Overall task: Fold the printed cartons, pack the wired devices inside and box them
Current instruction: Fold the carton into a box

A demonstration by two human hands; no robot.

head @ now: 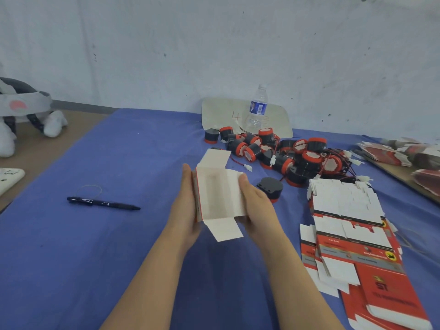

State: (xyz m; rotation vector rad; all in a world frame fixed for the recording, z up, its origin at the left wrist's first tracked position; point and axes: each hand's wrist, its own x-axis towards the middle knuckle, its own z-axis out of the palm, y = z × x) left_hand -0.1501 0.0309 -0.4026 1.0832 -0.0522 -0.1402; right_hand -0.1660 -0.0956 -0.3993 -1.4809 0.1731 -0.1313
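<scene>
Two hands hold one carton (pixel 219 196) up over the middle of the blue cloth (pixel 119 151). The carton is half folded. Its white inside faces the camera, one flap sticks up at the far end and one hangs down at the near end.

The left hand (pixel 188 203) lies flat against the carton's left side, with its fingers straight and pointing away. The right hand (pixel 256 198) grips the carton's right side. Its thumb presses on the white front, and its other fingers are hidden behind.

The cloth's left edge runs slanting from the wall toward the near left corner, with brown table beyond it. A big stretch of plain cloth lies left of the hands. A pen (pixel 102 203) lies on it, well apart from the left hand.

The right side is crowded. One black device (pixel 271 186) sits just beside the right hand. A heap of red and black wired devices (pixel 285 153) lies past it, near the wall. A stack of flat cartons (pixel 345 210) lies near the right arm, reaching to the near edge of the view. More flat cartons (pixel 392 153) sit at the far right.

A water bottle (pixel 258 108) stands behind the heap, by the wall.
</scene>
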